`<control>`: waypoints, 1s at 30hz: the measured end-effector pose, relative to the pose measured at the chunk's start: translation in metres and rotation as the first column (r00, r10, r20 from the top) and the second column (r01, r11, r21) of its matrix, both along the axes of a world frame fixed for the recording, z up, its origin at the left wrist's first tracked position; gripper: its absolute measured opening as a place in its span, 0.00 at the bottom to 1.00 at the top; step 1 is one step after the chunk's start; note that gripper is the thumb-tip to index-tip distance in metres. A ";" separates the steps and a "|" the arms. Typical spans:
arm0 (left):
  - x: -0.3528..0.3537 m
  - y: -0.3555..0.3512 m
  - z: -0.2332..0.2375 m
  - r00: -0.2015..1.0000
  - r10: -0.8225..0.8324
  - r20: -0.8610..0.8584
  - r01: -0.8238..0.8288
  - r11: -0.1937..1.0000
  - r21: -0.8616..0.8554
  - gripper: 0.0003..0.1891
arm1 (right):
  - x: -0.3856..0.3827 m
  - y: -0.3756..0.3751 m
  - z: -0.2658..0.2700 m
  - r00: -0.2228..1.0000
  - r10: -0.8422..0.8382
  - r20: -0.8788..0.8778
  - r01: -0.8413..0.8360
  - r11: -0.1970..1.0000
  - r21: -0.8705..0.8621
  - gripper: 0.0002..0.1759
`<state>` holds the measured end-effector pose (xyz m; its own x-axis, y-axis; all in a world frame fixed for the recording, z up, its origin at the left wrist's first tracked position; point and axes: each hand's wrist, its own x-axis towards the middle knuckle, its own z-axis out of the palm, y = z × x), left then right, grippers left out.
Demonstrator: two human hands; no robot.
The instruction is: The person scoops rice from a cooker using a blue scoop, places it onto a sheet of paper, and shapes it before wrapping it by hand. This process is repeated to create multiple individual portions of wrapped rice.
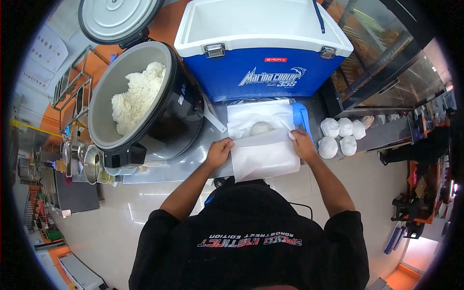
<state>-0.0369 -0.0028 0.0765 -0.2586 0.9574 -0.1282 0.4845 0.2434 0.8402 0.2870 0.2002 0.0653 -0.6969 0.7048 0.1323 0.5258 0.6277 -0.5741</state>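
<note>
A mound of rice (261, 128) lies on white wrapping paper (265, 162) on the metal counter. The near part of the sheet is lifted and partly covers the rice. My left hand (220, 152) pinches the paper at its left edge, and my right hand (303, 146) grips the opposite edge. Both hands are closed, with the sheet stretched between them. Just beyond my right hand is a blue plastic item (300, 116), partly hidden by the paper. To the right sit several round white paper-wrapped packets (338, 135).
A large open rice cooker (174, 130) with white rice (137, 99) stands at left, its lid (118, 19) raised. Behind the paper is an open blue and white cooler box (261, 67). A glass display case (372, 43) borders the right. Someone's dark-clothed leg (411, 152) shows far right.
</note>
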 end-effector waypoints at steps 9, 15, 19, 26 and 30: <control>0.001 0.020 -0.037 0.984 0.176 0.037 -0.179 0.977 0.112 0.21 | -0.017 -0.004 -0.004 0.960 -0.277 -0.041 0.267 0.949 -0.166 0.21; 0.003 0.031 -0.038 0.977 0.214 0.027 -0.215 0.976 0.047 0.22 | -0.029 -0.019 -0.001 0.754 -0.471 -0.458 0.510 0.859 -0.045 0.17; 0.008 0.034 -0.052 0.953 0.284 0.102 -0.293 0.952 0.093 0.22 | -0.034 -0.082 0.019 0.935 0.300 0.192 -0.348 0.883 0.314 0.22; -0.001 0.042 -0.044 0.966 0.256 0.033 -0.258 0.964 0.071 0.22 | -0.065 -0.082 0.013 0.950 0.260 0.172 -0.311 0.834 0.455 0.29; -0.012 0.060 -0.010 0.970 0.239 0.045 -0.241 0.968 0.064 0.22 | -0.064 -0.072 0.019 0.948 0.271 0.167 -0.317 0.851 0.419 0.28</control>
<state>-0.0491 0.0567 0.0660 -0.4782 0.8748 -0.0780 0.3875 0.2898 0.8751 0.2230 0.1278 0.0845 -0.8878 0.3513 0.2972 0.3157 0.9349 -0.1621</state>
